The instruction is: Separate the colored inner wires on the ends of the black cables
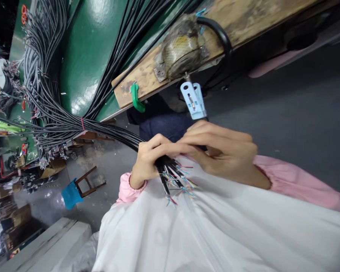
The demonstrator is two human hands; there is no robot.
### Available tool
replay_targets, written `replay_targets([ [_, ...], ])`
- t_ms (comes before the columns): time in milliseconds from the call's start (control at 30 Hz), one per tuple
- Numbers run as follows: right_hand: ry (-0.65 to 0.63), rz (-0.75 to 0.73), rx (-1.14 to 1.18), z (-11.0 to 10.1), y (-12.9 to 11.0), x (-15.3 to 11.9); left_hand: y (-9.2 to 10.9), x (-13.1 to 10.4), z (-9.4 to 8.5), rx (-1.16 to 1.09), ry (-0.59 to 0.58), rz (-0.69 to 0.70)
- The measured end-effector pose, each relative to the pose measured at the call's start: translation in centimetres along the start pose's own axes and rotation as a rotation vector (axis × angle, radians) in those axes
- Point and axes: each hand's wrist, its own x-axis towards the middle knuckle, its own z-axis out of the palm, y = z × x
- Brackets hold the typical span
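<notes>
My left hand (150, 158) is wrapped round a bundle of thin black cables (116, 135). The cable ends stick out below my fingers, stripped to fine coloured wires (181, 181). My right hand (223, 151) is pinched closed, its fingertips meeting those of my left hand; what it holds, if anything, is hidden. Just above my right knuckles is a light blue plastic clip (193, 101), close to the bench edge. A red tie (82, 123) circles the bundle farther back.
The green bench top (85, 49) carries more black and grey cables (45, 37). A dusty rounded metal device (183, 47) and a green hook (136, 97) are on a wooden board (243, 20). A blue stool (71, 193) lies lower left. White cloth (201, 230) covers my lap.
</notes>
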Motion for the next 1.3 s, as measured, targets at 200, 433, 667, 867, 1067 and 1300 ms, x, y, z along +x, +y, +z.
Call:
replay_targets([
  [200,0.037,0.029,-0.110,-0.5,-0.3,0.2,-0.4,-0.5,0.0,-0.002,-0.041,0.054],
  [433,-0.103,0.007,0.053,-1.3,-0.2,0.1,-0.9,-0.8,0.0,-0.072,-0.025,0.125],
  [667,-0.129,-0.034,-0.016,-1.1,-0.6,-0.1,-1.8,-1.6,0.3,-0.035,-0.058,0.133],
  [867,-0.136,-0.083,-0.228,-1.6,-0.7,-0.1,-1.3,-1.1,0.7,-0.056,0.062,0.077],
  [1067,-0.231,-0.177,-0.363,-3.3,-0.7,0.8,-0.8,0.1,-0.5,0.000,-0.135,-0.052],
  [1300,-0.419,-0.021,0.031,-5.3,2.1,3.1,-1.4,1.2,0.2,-0.094,-0.023,0.005],
])
